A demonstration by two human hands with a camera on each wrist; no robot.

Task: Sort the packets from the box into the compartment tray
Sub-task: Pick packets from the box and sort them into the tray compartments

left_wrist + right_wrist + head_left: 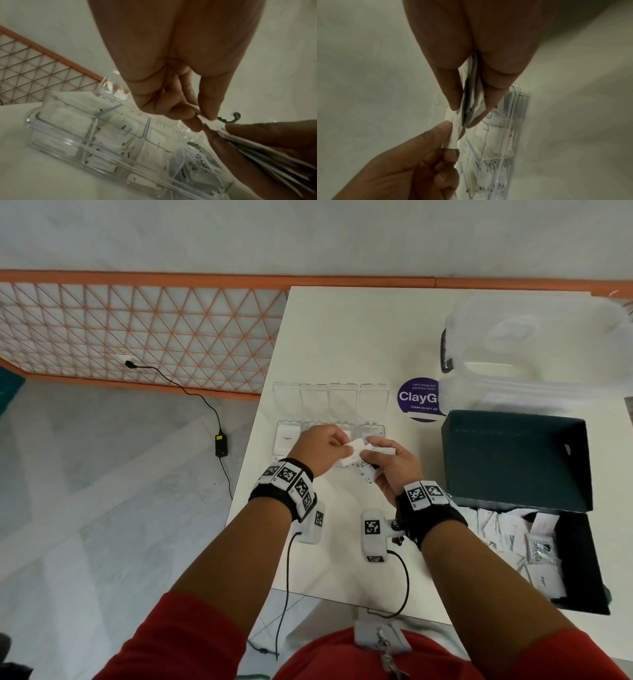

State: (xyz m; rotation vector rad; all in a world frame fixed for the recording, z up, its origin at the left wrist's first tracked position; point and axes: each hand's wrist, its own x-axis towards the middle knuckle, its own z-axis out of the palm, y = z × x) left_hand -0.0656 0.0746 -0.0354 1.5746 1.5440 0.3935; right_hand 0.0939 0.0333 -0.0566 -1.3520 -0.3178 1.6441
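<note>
My right hand (383, 462) grips a fanned stack of white packets (368, 465) just above the clear compartment tray (286, 440). My left hand (325, 446) pinches one white packet (356, 446) at the top of that stack, thumb against finger. In the left wrist view the left hand's fingertips (208, 113) clamp the packet's edge beside the stack (248, 146). In the right wrist view the stack (471, 97) sits between thumb and fingers. The tray (56, 135) holds white packets in its compartments, its lids (330, 398) open. The dark box (575, 559) at right holds several loose packets (527, 542).
The box's raised lid (513, 460) stands just right of my hands. A large clear plastic tub (537, 350) sits at the back right, with a purple round sticker (419, 400) beside it. The table's left edge (250, 446) runs close to the tray.
</note>
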